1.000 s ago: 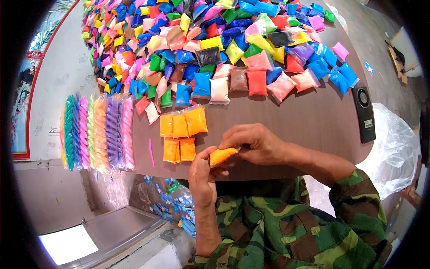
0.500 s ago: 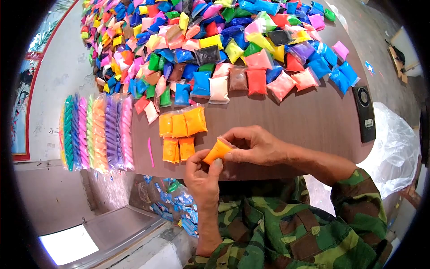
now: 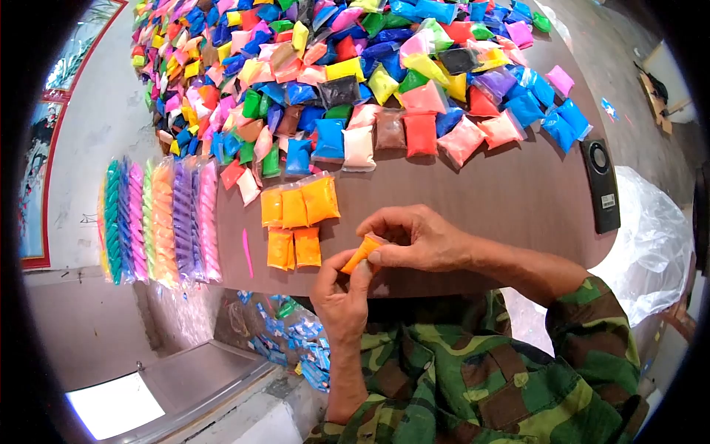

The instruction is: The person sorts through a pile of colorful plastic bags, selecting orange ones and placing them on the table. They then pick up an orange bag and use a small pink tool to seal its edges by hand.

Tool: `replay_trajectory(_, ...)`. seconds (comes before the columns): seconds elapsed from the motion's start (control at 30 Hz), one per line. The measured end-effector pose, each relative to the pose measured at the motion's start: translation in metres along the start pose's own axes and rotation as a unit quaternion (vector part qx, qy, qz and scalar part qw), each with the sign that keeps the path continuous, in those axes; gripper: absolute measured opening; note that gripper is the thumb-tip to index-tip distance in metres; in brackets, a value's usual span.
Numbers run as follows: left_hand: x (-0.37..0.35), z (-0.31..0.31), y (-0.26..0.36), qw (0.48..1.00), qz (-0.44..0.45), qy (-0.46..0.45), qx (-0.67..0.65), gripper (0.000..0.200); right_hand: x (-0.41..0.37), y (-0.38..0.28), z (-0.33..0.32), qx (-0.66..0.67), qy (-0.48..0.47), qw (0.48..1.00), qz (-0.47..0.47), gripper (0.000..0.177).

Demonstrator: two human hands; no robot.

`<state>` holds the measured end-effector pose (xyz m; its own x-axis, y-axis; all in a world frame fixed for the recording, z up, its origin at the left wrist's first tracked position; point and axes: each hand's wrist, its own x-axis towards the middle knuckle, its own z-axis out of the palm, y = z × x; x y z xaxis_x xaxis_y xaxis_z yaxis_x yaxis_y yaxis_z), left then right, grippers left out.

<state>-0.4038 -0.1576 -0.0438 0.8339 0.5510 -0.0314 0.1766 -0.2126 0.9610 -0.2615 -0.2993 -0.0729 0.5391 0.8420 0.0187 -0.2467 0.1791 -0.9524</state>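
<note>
Between my two hands is an orange clay packet (image 3: 360,254) in clear plastic, held above the table's near edge. My left hand (image 3: 342,294) pinches its lower end with thumb and fingers. At its upper end, my right hand (image 3: 418,238) grips the clear edge between thumb and forefinger. Just left of the hands lie several more orange packets (image 3: 319,198) in two rows. A thin pink plastic strip (image 3: 247,253) rests farther left on the table.
A big heap of colourful packets (image 3: 296,96) covers the far side of the brown table (image 3: 510,200). Twisted coloured sticks in clear sleeves (image 3: 161,222) lie at the left edge. A black phone (image 3: 601,186) sits at the right edge, beside a clear plastic bag (image 3: 647,244).
My left hand has moved slightly right and closer to the right hand. The orange packet is now turned or squeezed, showing a narrower side.
</note>
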Motion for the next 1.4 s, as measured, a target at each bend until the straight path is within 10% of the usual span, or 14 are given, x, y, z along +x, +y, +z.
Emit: replay_trajectory(1.4,-0.005,-0.003,-0.016,0.999,0.020,-0.032,0.025,0.021,0.001,0.008,-0.005,-0.071,-0.024,0.997,-0.027,0.025)
